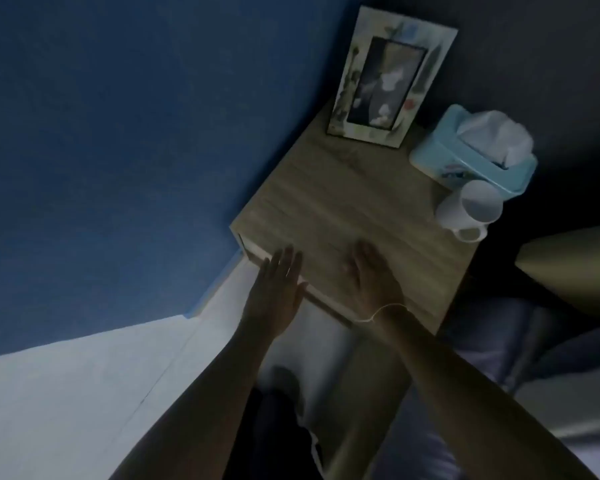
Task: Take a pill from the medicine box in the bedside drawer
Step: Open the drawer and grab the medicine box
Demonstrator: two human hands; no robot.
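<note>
I look down on a wooden bedside table (343, 202) in dim light. My left hand (278, 292) is flat with fingers apart over the table's front edge, near its left corner. My right hand (371, 275) lies palm down on the tabletop close to the front edge, with a thin white string around the wrist. Neither hand holds anything. The drawer front (323, 299) below the edge shows only as a narrow strip and looks closed. No medicine box or pill is in view.
On the table stand a picture frame (388, 77) at the back, a light blue tissue box (471, 157) at the right and a white mug (471, 209) in front of it. A blue wall lies left, bedding at right, pale floor below.
</note>
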